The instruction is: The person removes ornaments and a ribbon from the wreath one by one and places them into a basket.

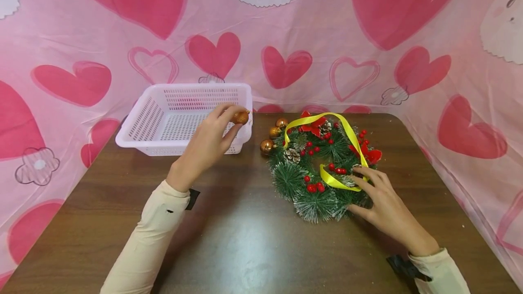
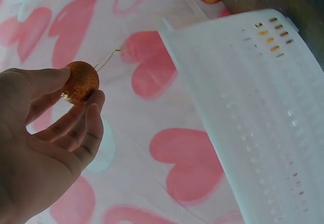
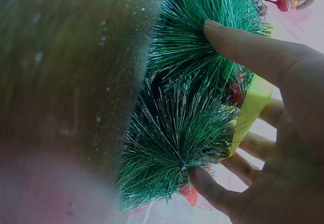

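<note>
My left hand [image 1: 212, 135] pinches a small copper-gold glitter bauble [image 1: 240, 117] between thumb and fingers, over the right rim of a white plastic basket [image 1: 139, 141]. A thin gold hanging loop [image 2: 107, 58] sticks out from the bauble in the left wrist view. My right hand [image 1: 382, 203] rests on the front right side of a green Christmas wreath [image 1: 316, 203], its fingers spread over the needles. A yellow ribbon [image 1: 347, 128] lies looped across the wreath, one part passing by my right fingers. Red berries [image 1: 315, 188], red flowers [image 1: 312, 126] and pine cones [image 1: 292, 155] decorate the wreath.
Several copper-gold baubles [image 1: 267, 147] lie along the wreath's left edge. The slatted basket stands at the back left of the brown wooden table [image 1: 245, 248]. Behind the table hangs a pink cloth [image 1: 318, 26] printed with hearts.
</note>
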`<action>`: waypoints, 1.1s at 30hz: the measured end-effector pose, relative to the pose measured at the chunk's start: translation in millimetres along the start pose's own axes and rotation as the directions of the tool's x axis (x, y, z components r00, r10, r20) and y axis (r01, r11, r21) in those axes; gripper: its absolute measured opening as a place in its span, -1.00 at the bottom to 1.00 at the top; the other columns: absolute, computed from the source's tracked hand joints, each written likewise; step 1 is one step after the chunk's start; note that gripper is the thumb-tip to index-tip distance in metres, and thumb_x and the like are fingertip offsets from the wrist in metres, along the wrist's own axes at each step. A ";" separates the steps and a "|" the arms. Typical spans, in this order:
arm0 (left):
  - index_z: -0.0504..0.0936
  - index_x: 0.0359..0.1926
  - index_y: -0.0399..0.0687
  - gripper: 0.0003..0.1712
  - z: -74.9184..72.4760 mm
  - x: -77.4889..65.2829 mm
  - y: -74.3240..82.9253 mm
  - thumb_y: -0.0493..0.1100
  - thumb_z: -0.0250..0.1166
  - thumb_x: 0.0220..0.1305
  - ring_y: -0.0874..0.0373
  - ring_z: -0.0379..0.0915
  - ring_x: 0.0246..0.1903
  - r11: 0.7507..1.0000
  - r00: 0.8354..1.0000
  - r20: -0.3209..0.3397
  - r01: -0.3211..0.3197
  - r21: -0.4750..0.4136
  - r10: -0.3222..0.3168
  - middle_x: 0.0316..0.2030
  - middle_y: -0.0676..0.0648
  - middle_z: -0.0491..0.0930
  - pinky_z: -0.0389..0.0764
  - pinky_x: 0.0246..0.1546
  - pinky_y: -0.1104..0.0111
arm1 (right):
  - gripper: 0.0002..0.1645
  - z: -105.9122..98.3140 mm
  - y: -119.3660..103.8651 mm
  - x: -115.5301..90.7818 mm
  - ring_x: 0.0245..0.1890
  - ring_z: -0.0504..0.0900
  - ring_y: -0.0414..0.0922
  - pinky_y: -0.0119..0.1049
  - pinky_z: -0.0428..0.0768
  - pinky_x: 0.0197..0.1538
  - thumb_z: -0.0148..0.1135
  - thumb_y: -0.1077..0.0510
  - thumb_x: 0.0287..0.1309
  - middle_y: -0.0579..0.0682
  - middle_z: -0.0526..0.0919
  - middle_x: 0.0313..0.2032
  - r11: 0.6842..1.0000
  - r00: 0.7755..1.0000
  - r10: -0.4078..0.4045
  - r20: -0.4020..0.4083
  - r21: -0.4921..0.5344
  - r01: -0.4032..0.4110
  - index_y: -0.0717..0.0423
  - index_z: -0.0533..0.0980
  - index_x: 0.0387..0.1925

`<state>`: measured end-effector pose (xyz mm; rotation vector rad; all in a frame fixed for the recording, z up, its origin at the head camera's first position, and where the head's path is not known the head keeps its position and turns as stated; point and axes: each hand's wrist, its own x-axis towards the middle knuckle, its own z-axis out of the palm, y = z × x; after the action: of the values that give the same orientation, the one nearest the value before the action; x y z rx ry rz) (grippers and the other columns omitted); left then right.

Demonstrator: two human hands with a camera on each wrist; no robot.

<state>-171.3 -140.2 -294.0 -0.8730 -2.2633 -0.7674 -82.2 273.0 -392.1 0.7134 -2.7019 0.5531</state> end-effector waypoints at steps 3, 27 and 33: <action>0.59 0.10 -0.18 -0.63 -1.1 -0.5 -6.2 -0.31 0.35 0.27 0.00 0.53 -0.03 1.000 1.000 -0.004 0.016 -0.004 -0.016 0.00 -0.14 0.55 0.58 0.00 0.08 | -0.14 -0.1 0.3 0.2 0.24 0.23 0.27 0.35 0.42 0.02 0.68 0.14 -0.31 0.21 0.38 0.26 1.000 1.000 -0.003 -0.001 0.000 0.003 0.20 0.54 0.14; 0.60 0.02 -0.30 -0.68 -3.2 -6.3 -49.8 -0.29 0.37 0.25 -0.06 0.51 -0.12 0.980 0.979 0.041 0.197 0.020 -0.198 -0.11 -0.21 0.60 0.57 -0.07 0.05 | -0.15 0.7 0.7 -0.8 0.24 0.24 0.27 0.35 0.42 0.02 0.69 0.13 -0.30 0.20 0.37 0.26 1.000 1.000 0.000 0.001 -0.004 0.000 0.20 0.54 0.14; 0.59 0.03 -0.30 -0.65 5.6 -11.5 -61.4 -0.28 0.38 0.24 -0.07 0.51 -0.12 0.972 0.969 0.080 0.232 0.022 -0.233 -0.09 -0.22 0.60 0.56 -0.06 0.06 | -0.14 0.8 1.4 -0.3 0.24 0.24 0.27 0.34 0.42 0.02 0.68 0.13 -0.30 0.20 0.38 0.27 1.000 1.000 -0.007 -0.004 -0.007 0.007 0.19 0.54 0.14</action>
<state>-210.6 -178.8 -323.9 -0.6501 -2.4703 -0.8326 -82.8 273.9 -393.3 0.7184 -2.6952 0.5425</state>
